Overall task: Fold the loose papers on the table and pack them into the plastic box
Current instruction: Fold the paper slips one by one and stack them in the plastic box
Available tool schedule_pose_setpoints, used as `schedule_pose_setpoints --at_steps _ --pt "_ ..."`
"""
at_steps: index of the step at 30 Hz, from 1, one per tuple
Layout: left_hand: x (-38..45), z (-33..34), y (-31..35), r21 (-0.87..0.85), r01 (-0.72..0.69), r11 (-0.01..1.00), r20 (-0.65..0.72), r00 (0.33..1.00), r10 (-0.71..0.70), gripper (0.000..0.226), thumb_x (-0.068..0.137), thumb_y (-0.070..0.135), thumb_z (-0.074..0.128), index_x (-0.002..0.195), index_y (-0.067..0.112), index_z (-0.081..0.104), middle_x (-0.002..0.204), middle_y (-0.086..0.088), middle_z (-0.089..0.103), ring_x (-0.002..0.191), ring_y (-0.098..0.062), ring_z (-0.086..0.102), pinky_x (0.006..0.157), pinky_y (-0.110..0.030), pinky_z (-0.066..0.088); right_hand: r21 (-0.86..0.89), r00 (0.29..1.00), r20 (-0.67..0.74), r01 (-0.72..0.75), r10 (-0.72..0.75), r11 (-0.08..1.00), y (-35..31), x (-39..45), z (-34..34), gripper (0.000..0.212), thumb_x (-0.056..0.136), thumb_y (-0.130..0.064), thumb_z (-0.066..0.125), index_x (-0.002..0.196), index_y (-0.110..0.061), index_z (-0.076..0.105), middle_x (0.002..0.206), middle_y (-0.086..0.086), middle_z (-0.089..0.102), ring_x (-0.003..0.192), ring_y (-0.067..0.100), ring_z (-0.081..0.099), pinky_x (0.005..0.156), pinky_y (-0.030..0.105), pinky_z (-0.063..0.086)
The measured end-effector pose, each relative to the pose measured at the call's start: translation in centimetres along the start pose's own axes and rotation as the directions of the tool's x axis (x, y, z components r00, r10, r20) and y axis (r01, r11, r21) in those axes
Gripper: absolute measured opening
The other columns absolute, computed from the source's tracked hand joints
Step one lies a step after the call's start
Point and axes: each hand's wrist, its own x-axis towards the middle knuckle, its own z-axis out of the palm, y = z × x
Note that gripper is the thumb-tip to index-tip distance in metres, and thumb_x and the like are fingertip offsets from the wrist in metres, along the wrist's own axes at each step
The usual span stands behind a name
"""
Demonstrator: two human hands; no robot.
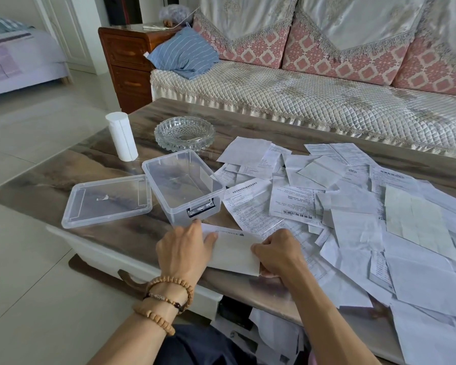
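While your left hand (185,248) lies with straight fingers pressing flat on the left end of the folded white sheet of paper (233,252), your right hand (275,252) curls its fingers and thumb round the sheet's right edge, pinching it. The folded sheet rests on the near edge of the brown marbled table (63,185), between your two hands. Just beyond your left fingertips stands the clear rectangular plastic box (184,185), open, nothing visible inside it, its latch facing you. Left of the box, touching or nearly touching it, lies its clear plastic lid (107,200), flat on the table. Beyond and to the right of your right hand spreads the heap of loose printed white papers (353,206), overlapping one another, some creased, running off toward the table's right end. Further out past the box sit a cut-glass round ashtray (184,133) and, left of it, an upright white cylindrical container (121,137). A string of wooden beads (166,299) wraps your left wrist.
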Motion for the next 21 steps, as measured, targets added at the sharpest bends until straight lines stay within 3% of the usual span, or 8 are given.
schedule_pose_setpoints --at_steps 3,6,8,10,12,15,18,21 --pt "-0.5 -0.4 0.1 0.049 -0.048 0.998 -0.056 0.997 0.05 0.038 0.09 0.056 0.054 0.106 0.022 0.06 0.102 -0.001 0.064 0.082 -0.021 0.067 0.061 -0.031 0.051 -0.015 1.0 -0.002 0.01 -0.01 1.0 0.0 0.0 0.0 0.014 0.078 -0.002 0.056 0.078 0.009 0.066 0.061 0.019 0.067 0.041 0.024 0.062 0.04 0.029 0.054" --pt "-0.7 -0.4 0.4 0.089 -0.215 0.973 -0.055 0.974 0.22 0.027 0.074 0.025 0.079 0.096 0.017 0.066 0.098 -0.006 0.06 0.078 -0.022 0.061 0.056 -0.032 0.048 -0.022 1.0 0.001 0.017 -0.017 1.0 -0.1 0.0 0.0 0.014 0.079 -0.002 0.056 0.08 0.007 0.066 0.063 0.018 0.067 0.039 0.021 0.062 0.038 0.024 0.049" --pt "-0.9 0.1 0.1 0.046 -0.416 0.908 -0.077 0.905 0.418 0.034 0.063 -0.002 0.07 0.091 0.018 0.072 0.095 -0.003 0.065 0.08 -0.022 0.063 0.063 -0.034 0.051 -0.045 1.0 -0.008 0.022 -0.022 0.999 0.1 0.3 0.2 0.013 0.078 -0.004 0.056 0.08 0.005 0.066 0.064 0.017 0.068 0.043 0.023 0.064 0.038 0.028 0.052" --pt "-1.2 0.0 -0.3 -0.114 -0.557 0.823 -0.009 0.829 0.56 0.05 0.066 -0.011 0.06 0.104 0.02 0.074 0.112 0.003 0.07 0.101 -0.021 0.066 0.082 -0.032 0.055 -0.068 0.999 -0.034 0.025 -0.027 0.997 0.2 0.5 0.3 0.012 0.076 -0.007 0.056 0.076 0.002 0.065 0.065 0.017 0.068 0.052 0.028 0.068 0.045 0.037 0.058" --pt "-1.3 -0.1 -1.2 -0.247 -0.554 0.795 0.12 0.796 0.593 0.053 0.087 -0.001 0.05 0.133 0.024 0.059 0.143 0.013 0.049 0.135 -0.008 0.044 0.109 -0.018 0.031 -0.098 0.998 -0.051 0.03 -0.035 0.995 0.3 0.6 0.6 0.011 0.074 -0.011 0.055 0.075 -0.003 0.063 0.069 0.015 0.068 0.059 0.03 0.069 0.052 0.04 0.061" --pt "-0.5 0.2 -2.9 -0.276 -0.547 0.79 0.251 0.753 0.609 0.059 0.097 0.048 0.018 0.148 0.028 0.037 0.155 0.017 0.027 0.145 0.001 0.016 0.113 -0.009 0.0 -0.12 0.996 -0.066 0.051 -0.059 0.992 0.5 0.6 1.0 0.013 0.076 -0.016 0.054 0.081 -0.006 0.061 0.076 0.014 0.067 0.066 0.029 0.068 0.057 0.037 0.06" --pt "0.0 0.5 -3.5 -0.223 -0.596 0.772 0.259 0.727 0.636 0.077 0.092 0.065 0.004 0.145 0.025 0.044 0.155 0.009 0.034 0.146 -0.006 0.022 0.117 -0.018 -0.001 -0.329 0.964 -0.176 0.135 -0.201 0.935 0.4 -0.5 1.2 0.017 0.085 -0.02 0.058 0.094 -0.006 0.057 0.091 0.011 0.065 0.082 0.031 0.064 0.062 0.035 0.05" --pt "0.0 0.4 -3.3 -0.216 -0.569 0.793 0.283 0.741 0.609 0.082 0.088 0.069 0.001 0.144 0.028 0.045 0.156 0.009 0.031 0.147 -0.006 0.02 0.12 -0.027 0.004 -0.678 0.766 -0.241 0.307 -0.596 0.668 0.6 -2.6 3.2 0.023 0.082 -0.027 0.066 0.099 -0.013 0.062 0.102 0.007 0.063 0.098 0.029 0.06 0.076 0.04 0.047"
